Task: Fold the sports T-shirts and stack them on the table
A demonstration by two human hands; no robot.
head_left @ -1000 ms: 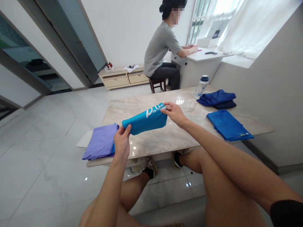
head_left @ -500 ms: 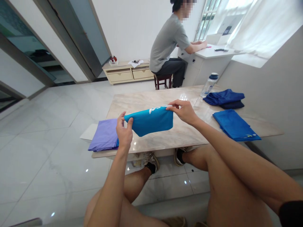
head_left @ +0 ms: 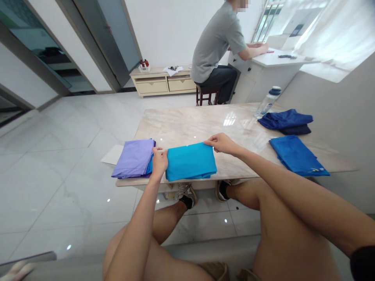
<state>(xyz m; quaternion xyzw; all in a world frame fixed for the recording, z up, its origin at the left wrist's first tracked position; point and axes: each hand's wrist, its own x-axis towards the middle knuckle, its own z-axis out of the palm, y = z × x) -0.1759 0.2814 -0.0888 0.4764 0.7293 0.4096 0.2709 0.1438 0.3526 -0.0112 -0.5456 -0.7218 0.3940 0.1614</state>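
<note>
A folded turquoise cloth [head_left: 191, 162], perhaps a garment, lies flat at the near edge of the marble-look table [head_left: 187, 121]. Its far left corner is pinched by my left hand [head_left: 159, 160]. My right hand [head_left: 223, 143] has thumb and fingers closed on its far right corner. Just left of my left hand is a stack of folded cloths, with a lilac one [head_left: 134, 156] on top and blue and dark purple edges showing beneath. Off to the right lies a folded blue cloth [head_left: 297, 155] with small light marks near its edge.
Dark blue cloths [head_left: 287, 120] lie at the right beside a clear bottle [head_left: 268, 102] with a blue cap. A white sheet [head_left: 113, 155] sticks out beyond the table's left edge. Behind, a person in grey [head_left: 215, 43] sits on a stool at a white desk. A low cabinet [head_left: 150, 86] stands against the wall.
Both hands have lowered the turquoise cloth from above the table onto its near edge. White lettering seen along its upper edge before is now out of sight. My view has shifted slightly.
</note>
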